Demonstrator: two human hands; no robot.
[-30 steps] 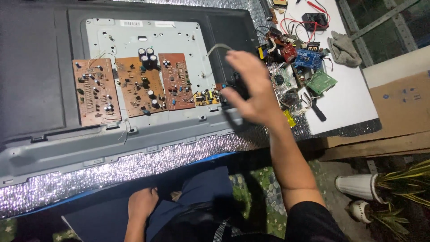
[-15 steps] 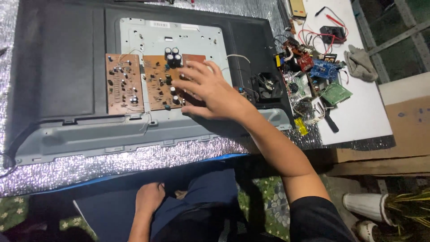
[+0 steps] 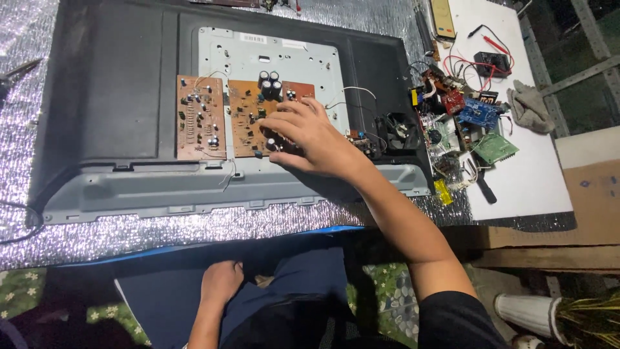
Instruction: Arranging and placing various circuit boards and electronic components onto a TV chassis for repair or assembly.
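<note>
Seen from above, a flat-screen television (image 3: 103, 97) lies face down with its back cover off on a silver foil sheet (image 3: 194, 236). A pale grey metal plate (image 3: 271, 55) in its middle carries two brown circuit boards side by side: the left board (image 3: 200, 117) lies uncovered, and the right board (image 3: 255, 116), with a cluster of black capacitors (image 3: 269, 81) at its top, is partly covered by the person's right hand (image 3: 307, 136). That hand rests palm down on the right board's right half, fingers (image 3: 281, 123) spread and bent, their tips touching the board's parts; whether they pinch anything cannot be told. The left hand (image 3: 221, 281) lies on the person's lap below the foil, loosely curled and holding nothing. Just right of the hand, a small black fan (image 3: 400, 129) sits in the television's shell. Beyond it, on a white table (image 3: 536, 187), lie a blue board (image 3: 479, 113), a green board (image 3: 494, 148), a red board (image 3: 452, 100), a black meter (image 3: 492, 63) with red leads, and a grey rag (image 3: 529, 106)
</note>
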